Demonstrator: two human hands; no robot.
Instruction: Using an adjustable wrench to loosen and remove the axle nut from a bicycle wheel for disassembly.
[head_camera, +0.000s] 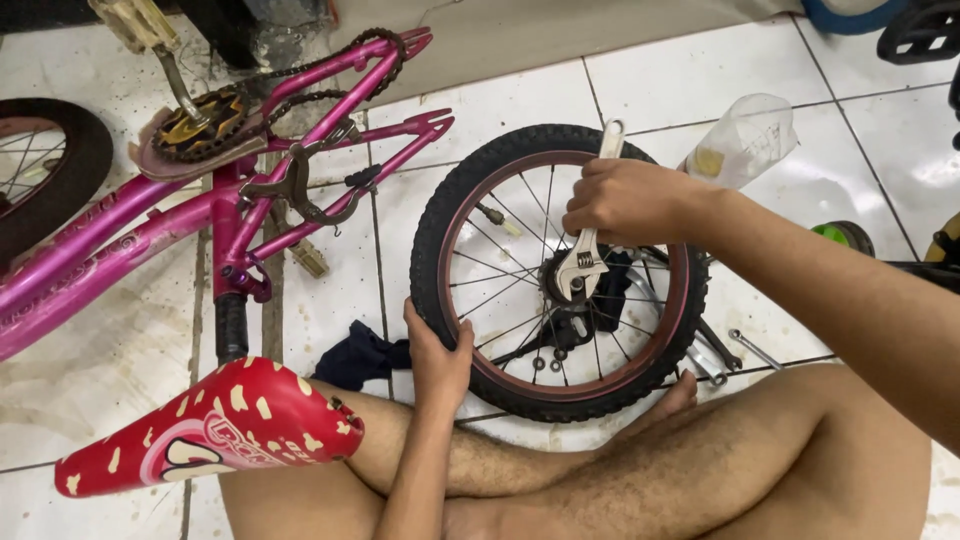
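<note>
A small bicycle wheel (440, 215) with a black tyre and dark red rim lies flat on the tiled floor in front of my crossed legs. My left hand (437, 352) grips the tyre at its near left edge. My right hand (628, 202) is shut on a silver adjustable wrench (585, 262), whose jaws sit on the axle nut at the hub (560, 290). The wrench handle sticks up past my fist toward the far side of the wheel.
A pink bicycle frame (250, 200) lies upside down at left, with its chain (330, 85), crank and red patterned saddle (220, 425). A dark rag (360, 355) lies by the wheel. A clear plastic bottle (745, 140) and a small spanner (755, 348) lie at right.
</note>
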